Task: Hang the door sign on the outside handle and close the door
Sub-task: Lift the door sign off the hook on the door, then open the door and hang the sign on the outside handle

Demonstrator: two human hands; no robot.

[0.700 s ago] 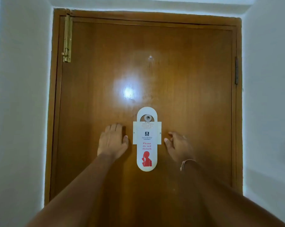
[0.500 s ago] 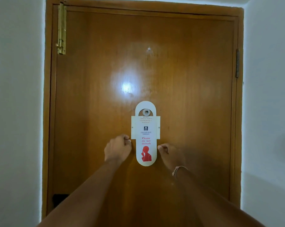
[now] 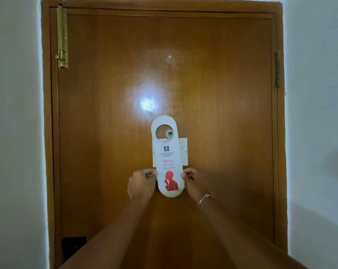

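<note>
The door sign (image 3: pixel 168 158) is lying flat against the wooden door (image 3: pixel 222 113) near its middle, tilted slightly, its round cut-out ringing a small metal peephole (image 3: pixel 169 133). Both hands are pinching its lower end: the left hand (image 3: pixel 142 184) is gripping the left edge, the right hand (image 3: pixel 192 181) the right edge, fingers curled tight. A pale plate (image 3: pixel 183 151) is showing behind the sign. A brass bolt (image 3: pixel 62 36) is sitting at the door's top left corner.
</note>
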